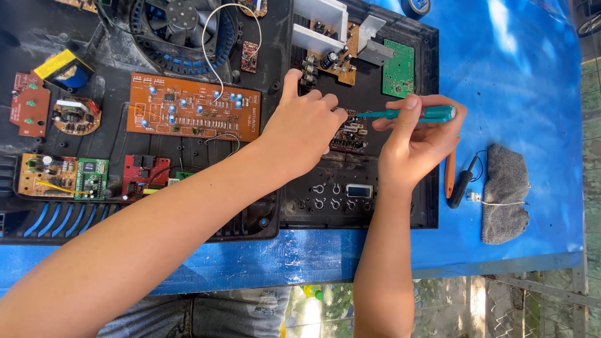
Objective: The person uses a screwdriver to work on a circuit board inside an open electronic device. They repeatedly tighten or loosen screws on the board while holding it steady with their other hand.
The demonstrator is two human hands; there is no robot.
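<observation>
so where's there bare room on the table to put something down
Bare blue cover lies right of the black panel, above the grey cloth. A narrower bare strip runs along the near edge below the panel. The panel itself is crowded with circuit boards, the fan and both hands.

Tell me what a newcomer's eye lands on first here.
First, the two bare arms that meet mid-frame: the right hand grips a teal screwdriver, its tip toward a small circuit board that the left hand steadies. Next, the long orange circuit board to the left, on the black casing. All of it lies on a bright blue tarp.
</observation>
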